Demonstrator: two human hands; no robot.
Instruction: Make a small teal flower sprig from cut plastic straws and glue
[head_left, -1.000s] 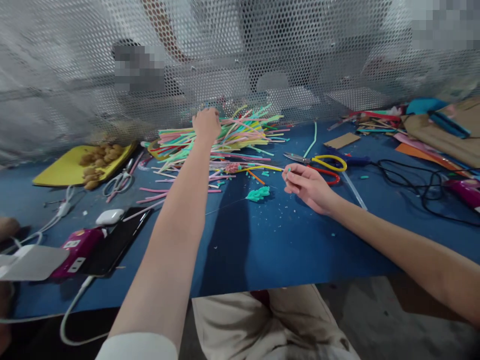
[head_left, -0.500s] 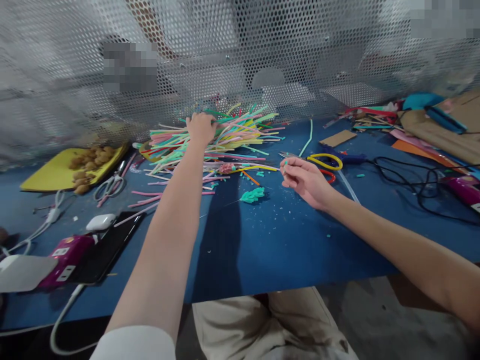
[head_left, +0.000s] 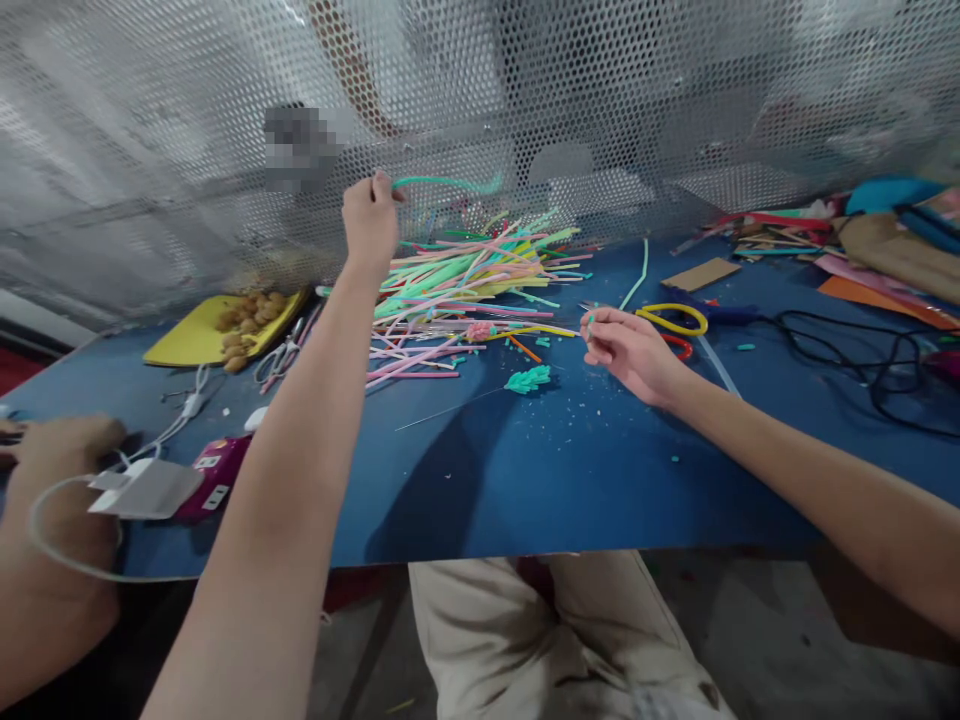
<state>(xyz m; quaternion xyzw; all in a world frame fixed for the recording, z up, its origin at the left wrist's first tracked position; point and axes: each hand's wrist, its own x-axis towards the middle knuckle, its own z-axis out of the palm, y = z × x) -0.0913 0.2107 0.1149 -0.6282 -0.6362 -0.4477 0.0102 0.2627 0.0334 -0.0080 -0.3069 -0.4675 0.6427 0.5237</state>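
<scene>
Gripping one end of a green straw (head_left: 450, 182) in the clenched left hand (head_left: 371, 215), high above the straw pile (head_left: 480, 265) at upper centre, and pinching a short green piece (head_left: 590, 322) in the right hand (head_left: 630, 350) just right of centre over the blue table (head_left: 525, 480).

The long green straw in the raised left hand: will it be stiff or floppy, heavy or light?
Probably flexible: held at one end by the left hand, the green straw arcs rather than staying straight. Likely very light, since one pinch at its end carries it. Thin and round, it may roll on the blue table.
</scene>
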